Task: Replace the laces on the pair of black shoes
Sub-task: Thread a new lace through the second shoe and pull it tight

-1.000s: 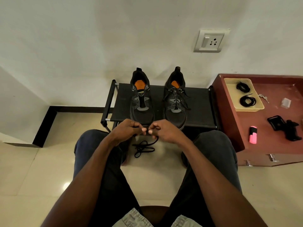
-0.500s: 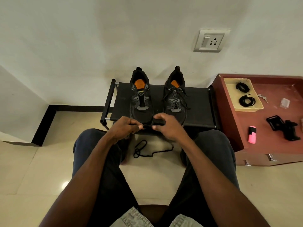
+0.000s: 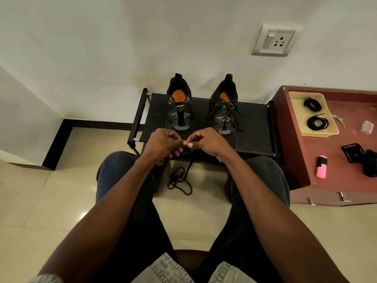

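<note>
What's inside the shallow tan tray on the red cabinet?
The tan tray holds two coiled black laces, one farther back, one nearer. The tray floor beneath the coils is hidden.

Lighting is soft and moderately dim, with a warm cast. A bright glare spot shows on the glossy floor tiles (image 3: 84, 216). Wide-angle distortion bends the wall (image 3: 122, 37) and skirting lines toward the edges. The forearms at the bottom appear dark and slightly soft.

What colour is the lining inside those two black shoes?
Orange, seen inside both black shoes on the black rack; the head view shows it.
</note>
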A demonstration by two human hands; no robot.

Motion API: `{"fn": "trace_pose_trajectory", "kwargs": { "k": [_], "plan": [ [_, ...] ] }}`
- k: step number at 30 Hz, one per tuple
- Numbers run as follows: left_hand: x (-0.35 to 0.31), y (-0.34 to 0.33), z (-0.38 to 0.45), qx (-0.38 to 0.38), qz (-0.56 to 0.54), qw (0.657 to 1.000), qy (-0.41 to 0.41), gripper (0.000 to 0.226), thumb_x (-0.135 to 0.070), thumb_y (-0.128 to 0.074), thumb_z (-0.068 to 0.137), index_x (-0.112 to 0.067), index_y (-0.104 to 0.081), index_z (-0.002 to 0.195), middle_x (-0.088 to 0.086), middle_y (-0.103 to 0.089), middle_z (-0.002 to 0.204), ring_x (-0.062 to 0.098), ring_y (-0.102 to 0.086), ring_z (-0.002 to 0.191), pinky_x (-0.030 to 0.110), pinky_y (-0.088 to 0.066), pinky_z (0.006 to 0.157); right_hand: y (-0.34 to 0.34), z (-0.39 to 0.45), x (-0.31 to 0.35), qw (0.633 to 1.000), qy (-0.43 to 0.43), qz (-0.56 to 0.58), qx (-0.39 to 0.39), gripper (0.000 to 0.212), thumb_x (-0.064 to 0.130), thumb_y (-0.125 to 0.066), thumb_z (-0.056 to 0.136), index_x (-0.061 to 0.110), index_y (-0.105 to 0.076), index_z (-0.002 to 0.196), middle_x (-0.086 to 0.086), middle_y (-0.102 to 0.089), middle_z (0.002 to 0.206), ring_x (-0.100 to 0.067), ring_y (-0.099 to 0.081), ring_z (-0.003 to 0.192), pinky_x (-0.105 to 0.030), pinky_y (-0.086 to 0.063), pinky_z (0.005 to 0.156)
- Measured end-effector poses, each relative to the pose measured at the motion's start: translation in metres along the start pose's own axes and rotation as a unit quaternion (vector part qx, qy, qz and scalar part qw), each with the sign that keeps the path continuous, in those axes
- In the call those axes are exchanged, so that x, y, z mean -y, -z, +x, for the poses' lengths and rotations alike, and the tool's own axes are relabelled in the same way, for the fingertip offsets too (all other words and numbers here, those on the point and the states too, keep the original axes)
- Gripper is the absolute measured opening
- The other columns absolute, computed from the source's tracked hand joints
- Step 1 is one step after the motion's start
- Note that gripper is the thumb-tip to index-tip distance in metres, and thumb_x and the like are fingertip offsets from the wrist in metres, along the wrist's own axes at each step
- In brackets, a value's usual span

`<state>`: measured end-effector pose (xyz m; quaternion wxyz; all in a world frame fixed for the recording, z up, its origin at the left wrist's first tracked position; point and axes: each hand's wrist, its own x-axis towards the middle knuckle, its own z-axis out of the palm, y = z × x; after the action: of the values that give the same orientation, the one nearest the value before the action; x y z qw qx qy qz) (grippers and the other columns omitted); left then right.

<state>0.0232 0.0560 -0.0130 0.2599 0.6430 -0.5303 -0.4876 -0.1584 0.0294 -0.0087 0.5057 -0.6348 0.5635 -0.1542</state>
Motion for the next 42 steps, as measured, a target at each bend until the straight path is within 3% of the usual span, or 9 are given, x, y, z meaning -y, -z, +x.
{"fn": "trace_pose_trajectory", "kwargs": {
  "k": [5, 9, 13, 17, 21, 23, 28, 33, 42],
  "plan": [
    [-0.002, 0.007, 0.023, 0.102, -0.054, 0.992, -0.043, 0.016, -0.009, -0.052, 0.101, -0.004, -0.063, 0.112, 0.01, -0.074, 0.092, 0.015, -0.071, 0.077, 0.025, -0.059, 0.067, 0.019, 0.027, 0.01, 0.995, -0.029, -0.094, 0.001, 0.005, 0.008, -0.065, 0.092, 0.01, -0.07, 0.094, 0.002, -0.063, 0.079, -0.008, -0.054, 0.069, -0.028, -0.042, 0.068],
    [0.001, 0.001, 0.037, 0.033, -0.039, 0.997, -0.052, 0.01, -0.018, -0.062, 0.098, -0.009, -0.06, 0.101, 0.009, -0.075, 0.082, 0.022, -0.072, 0.072, 0.028, -0.055, 0.059, 0.014, 0.037, 0.002, 0.994, 0.025, 0.087, 0.056, 0.027, 0.012, -0.075, 0.088, 0.007, -0.066, 0.112, -0.003, -0.071, 0.086, -0.015, -0.069, 0.081, -0.026, -0.054, 0.081],
    [0.002, 0.0, 0.047, -0.021, -0.054, 0.997, -0.06, 0.009, -0.018, -0.069, 0.092, -0.01, -0.072, 0.093, 0.005, -0.072, 0.077, 0.011, -0.063, 0.062, 0.022, -0.05, 0.056, 0.007, 0.045, -0.004, 0.99, 0.024, 0.135, -0.001, 0.019, 0.013, -0.075, 0.088, 0.002, -0.072, 0.103, -0.003, -0.069, 0.079, -0.005, -0.06, 0.062, -0.018, -0.052, 0.066],
    [0.0, -0.006, 0.059, -0.025, -0.062, 0.995, -0.072, 0.011, -0.016, -0.066, 0.095, -0.007, -0.071, 0.099, 0.007, -0.072, 0.079, 0.012, -0.064, 0.063, 0.02, -0.053, 0.063, 0.006, 0.053, -0.008, 0.974, -0.001, 0.217, -0.063, 0.012, 0.007, -0.075, 0.086, 0.002, -0.075, 0.097, -0.011, -0.073, 0.087, -0.01, -0.062, 0.069, -0.019, -0.052, 0.066],
    [-0.001, -0.01, 0.069, -0.06, -0.067, 0.993, -0.077, 0.008, -0.013, -0.065, 0.095, -0.009, -0.07, 0.101, 0.007, -0.073, 0.082, 0.015, -0.067, 0.069, 0.026, -0.056, 0.067, 0.001, 0.061, -0.008, 0.953, -0.038, 0.279, -0.109, 0.007, 0.001, -0.07, 0.089, 0.006, -0.073, 0.084, -0.004, -0.072, 0.077, -0.011, -0.065, 0.07, -0.019, -0.054, 0.063],
    [-0.001, -0.01, 0.072, -0.072, -0.065, 0.993, -0.069, 0.011, -0.015, -0.063, 0.097, -0.011, -0.068, 0.106, 0.006, -0.073, 0.084, 0.014, -0.067, 0.069, 0.025, -0.055, 0.062, 0.0, 0.066, -0.007, 0.958, -0.033, 0.254, -0.13, 0.01, 0.002, -0.066, 0.091, 0.007, -0.071, 0.084, -0.003, -0.07, 0.075, -0.011, -0.063, 0.068, -0.021, -0.054, 0.064],
    [0.003, -0.004, 0.076, -0.078, -0.077, 0.994, 0.028, 0.023, -0.011, -0.051, 0.102, -0.011, -0.065, 0.119, 0.001, -0.063, 0.071, 0.006, -0.053, 0.053, 0.021, -0.043, 0.046, 0.003, 0.078, -0.009, 0.982, 0.015, 0.053, -0.182, 0.015, 0.004, -0.053, 0.095, 0.013, -0.06, 0.086, -0.007, -0.064, 0.085, -0.029, -0.066, 0.08, -0.047, -0.056, 0.075],
    [0.003, -0.004, 0.073, 0.004, -0.057, 0.996, 0.064, 0.04, -0.006, -0.046, 0.101, -0.014, -0.055, 0.139, 0.002, -0.058, 0.069, 0.01, -0.05, 0.056, 0.025, -0.042, 0.05, -0.004, 0.082, -0.01, 0.976, 0.064, -0.115, -0.174, 0.012, -0.001, -0.054, 0.09, 0.008, -0.059, 0.083, -0.005, -0.058, 0.09, -0.024, -0.057, 0.08, -0.046, -0.051, 0.072],
    [0.005, -0.002, 0.077, 0.014, -0.05, 0.997, 0.058, 0.046, -0.005, -0.044, 0.101, -0.018, -0.049, 0.145, 0.001, -0.058, 0.068, 0.008, -0.05, 0.055, 0.024, -0.044, 0.052, -0.012, 0.085, -0.009, 0.968, 0.08, -0.184, -0.149, 0.011, -0.002, -0.051, 0.088, 0.007, -0.057, 0.083, -0.006, -0.053, 0.09, -0.026, -0.054, 0.079, -0.042, -0.046, 0.069]
  ]
}}
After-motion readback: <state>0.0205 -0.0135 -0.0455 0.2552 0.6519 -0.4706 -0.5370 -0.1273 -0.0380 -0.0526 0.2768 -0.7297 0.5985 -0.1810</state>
